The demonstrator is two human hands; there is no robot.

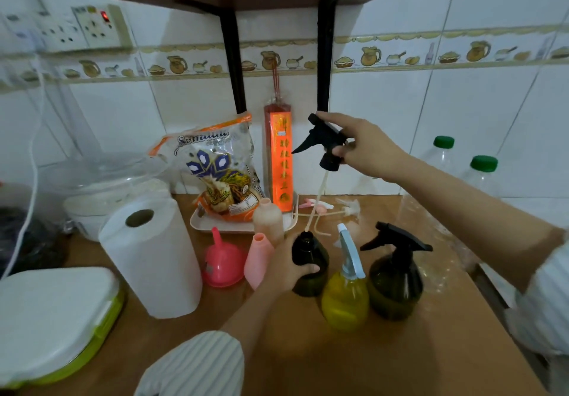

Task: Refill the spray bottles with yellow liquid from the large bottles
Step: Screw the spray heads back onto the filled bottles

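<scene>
Left hand grips a dark bottle steady while right hand holds its black sprayer high, tube clear of the neck for refilling

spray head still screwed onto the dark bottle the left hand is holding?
No: the right hand holds the black spray head lifted above the dark bottle, only its dip tube reaching the open neck.

Light was even, fairly dim and cool, with soft shadows on the surface. Wide-angle distortion bent the tiled wall at the edges; the left side was blurred.
</scene>
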